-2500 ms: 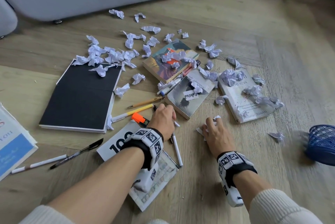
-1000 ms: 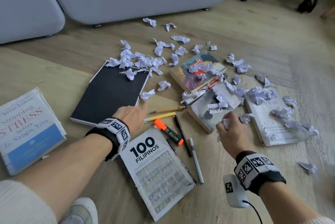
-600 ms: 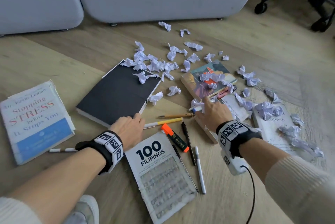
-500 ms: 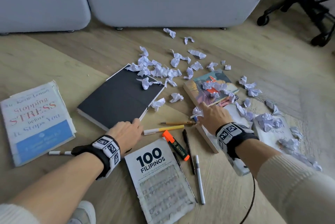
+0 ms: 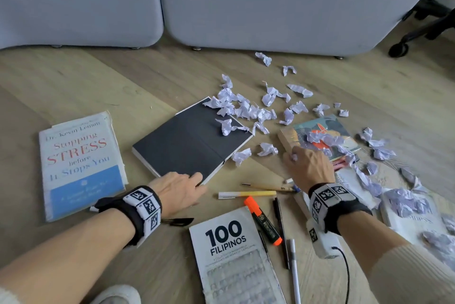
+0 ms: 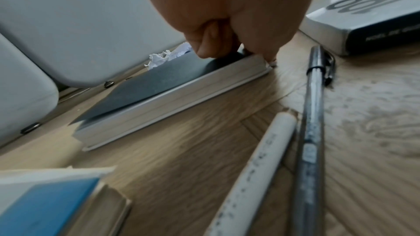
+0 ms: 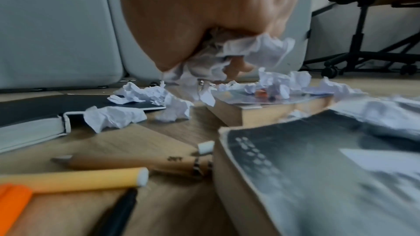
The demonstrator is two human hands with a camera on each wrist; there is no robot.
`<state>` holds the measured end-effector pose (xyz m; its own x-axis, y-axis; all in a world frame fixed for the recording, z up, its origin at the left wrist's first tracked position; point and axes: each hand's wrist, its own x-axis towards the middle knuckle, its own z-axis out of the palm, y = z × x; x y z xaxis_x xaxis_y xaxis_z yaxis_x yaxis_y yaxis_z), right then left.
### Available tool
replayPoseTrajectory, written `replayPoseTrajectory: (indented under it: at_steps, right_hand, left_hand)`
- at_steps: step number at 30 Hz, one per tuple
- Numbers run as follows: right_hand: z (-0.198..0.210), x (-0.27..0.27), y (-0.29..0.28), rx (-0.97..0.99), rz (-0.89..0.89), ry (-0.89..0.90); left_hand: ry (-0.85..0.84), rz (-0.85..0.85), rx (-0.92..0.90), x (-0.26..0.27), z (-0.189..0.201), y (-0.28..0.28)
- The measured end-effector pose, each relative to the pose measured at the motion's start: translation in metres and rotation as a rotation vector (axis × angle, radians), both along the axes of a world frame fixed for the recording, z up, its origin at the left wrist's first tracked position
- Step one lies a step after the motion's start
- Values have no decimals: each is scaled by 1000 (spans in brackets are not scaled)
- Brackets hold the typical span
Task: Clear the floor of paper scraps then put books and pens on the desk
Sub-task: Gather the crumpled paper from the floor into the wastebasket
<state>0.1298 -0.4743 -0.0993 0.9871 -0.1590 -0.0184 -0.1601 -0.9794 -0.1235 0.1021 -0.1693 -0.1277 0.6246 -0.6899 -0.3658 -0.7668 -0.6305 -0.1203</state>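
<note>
My left hand [image 5: 179, 190] is at the near corner of the black notebook [image 5: 192, 141], fingers curled on its cover and thumb against the corner edge [image 6: 268, 56]. My right hand [image 5: 307, 166] holds a bunch of crumpled paper scraps [image 7: 245, 55] and hovers at the near-left corner of a colourful book [image 5: 322, 131]. Several more scraps [image 5: 241, 107] lie across the notebook's far corner, the floor and the books on the right. An orange highlighter [image 5: 263, 222], a yellow pen [image 5: 246, 194], a pencil [image 5: 266, 187] and a black pen [image 5: 280, 230] lie between my hands.
A "Stopping Stress" book [image 5: 81, 163] lies at the left and a "100 Filipinos" book [image 5: 234, 254] near me. A grey-covered book [image 7: 318, 168] sits under my right wrist, a white book [image 5: 413, 220] at the right. A grey sofa [image 5: 246, 3] bounds the far side; an office chair base [image 5: 418, 25] stands far right.
My right hand moved forward and left from the grey book to the colourful book, holding scraps. My left hand moved from the pens to the black notebook's near corner.
</note>
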Motion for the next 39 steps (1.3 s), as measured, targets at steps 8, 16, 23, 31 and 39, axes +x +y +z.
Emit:
replayPoseTrajectory:
  at_steps: [8,16,23,31,39]
  right_hand:
    - [-15,32,50,127,112,94]
    - [-42,9,47,93,109,230]
    - [-37,14,34,177,137,336]
    - [-19,56,39,168,133,496]
    - [-10,77,44,140,90,725]
  left_hand:
    - [6,222,-260,11,5,-16]
    - [-14,512,-510,45,23,-100]
    - [-13,396,-345,45,0,-124]
    - [-143,648,-579,112,24,-104]
    - [-113,838,-583,189,28,-85]
